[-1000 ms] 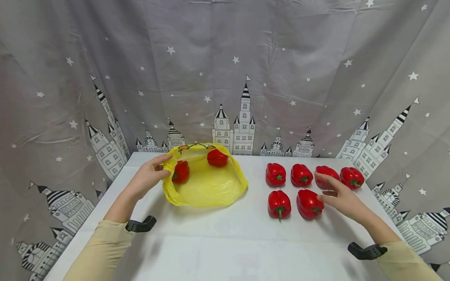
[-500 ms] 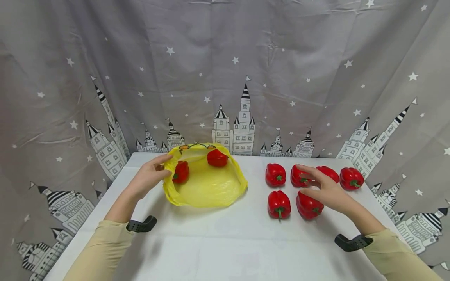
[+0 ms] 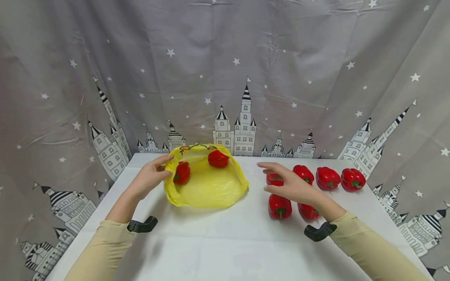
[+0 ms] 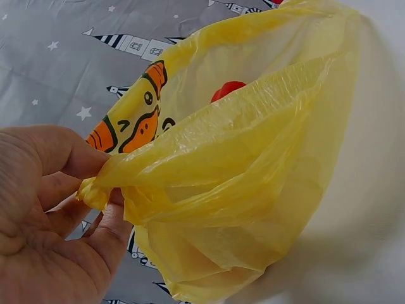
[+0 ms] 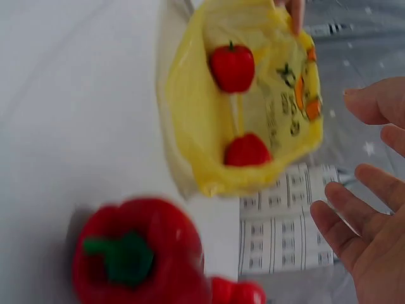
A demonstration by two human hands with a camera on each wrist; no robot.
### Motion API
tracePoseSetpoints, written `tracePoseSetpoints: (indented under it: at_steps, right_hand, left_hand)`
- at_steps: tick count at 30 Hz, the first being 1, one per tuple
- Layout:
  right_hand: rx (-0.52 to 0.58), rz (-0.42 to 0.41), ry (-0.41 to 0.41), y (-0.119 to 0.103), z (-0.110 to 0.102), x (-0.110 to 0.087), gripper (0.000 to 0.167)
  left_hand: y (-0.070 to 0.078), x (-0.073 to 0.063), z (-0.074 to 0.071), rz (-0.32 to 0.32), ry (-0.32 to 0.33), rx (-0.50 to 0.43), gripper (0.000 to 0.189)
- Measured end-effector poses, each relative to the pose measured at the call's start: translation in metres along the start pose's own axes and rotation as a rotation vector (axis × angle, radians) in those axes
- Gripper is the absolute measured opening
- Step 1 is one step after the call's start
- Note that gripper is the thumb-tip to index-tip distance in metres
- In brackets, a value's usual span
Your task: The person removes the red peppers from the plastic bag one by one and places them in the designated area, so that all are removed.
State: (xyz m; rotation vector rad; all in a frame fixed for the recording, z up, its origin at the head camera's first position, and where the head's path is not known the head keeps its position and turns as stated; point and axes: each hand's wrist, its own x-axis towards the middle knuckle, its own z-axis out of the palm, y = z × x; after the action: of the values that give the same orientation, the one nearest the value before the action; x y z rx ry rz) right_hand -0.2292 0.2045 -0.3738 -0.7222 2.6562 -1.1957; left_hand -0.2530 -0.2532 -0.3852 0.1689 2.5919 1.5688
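1. The right hand (image 3: 291, 185) has moved nearer to the bag, above the six red peppers (image 3: 280, 207), fingers relaxed, grasping nothing.
2. The left hand (image 3: 149, 177) pinches the yellow bag (image 3: 207, 197); its contents stay two peppers (image 3: 218, 159).

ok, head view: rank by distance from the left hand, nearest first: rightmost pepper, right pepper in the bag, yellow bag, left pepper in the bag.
1. Yellow bag: its left rim is in the left hand.
2. Left pepper in the bag: just inside that rim.
3. Right pepper in the bag: toward the back rim.
4. Rightmost pepper: right end of the back row.
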Motion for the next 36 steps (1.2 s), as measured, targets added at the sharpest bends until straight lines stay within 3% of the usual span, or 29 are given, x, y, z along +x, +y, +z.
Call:
tracePoseSetpoints:
  at_steps: [11, 18, 26, 36]
  right_hand:
    - [0.070, -0.129, -0.155, -0.026, 0.042, 0.051, 0.068]
    - [0.106, -0.152, -0.227, -0.033, 0.066, 0.078, 0.067]
    - [0.125, -0.189, -0.235, -0.036, 0.088, 0.103, 0.064]
    - [0.091, -0.150, -0.181, -0.040, 0.120, 0.145, 0.065]
  left_hand:
    - [-0.002, 0.002, 0.001, 0.012, 0.003, -0.008, 0.069]
    - [-0.006, 0.003, 0.003, 0.044, 0.011, 0.010, 0.062]
    - [-0.007, 0.001, 0.003, 0.082, 0.011, 0.028, 0.057]
    - [-0.006, -0.002, 0.003, 0.103, 0.014, 0.032, 0.056]
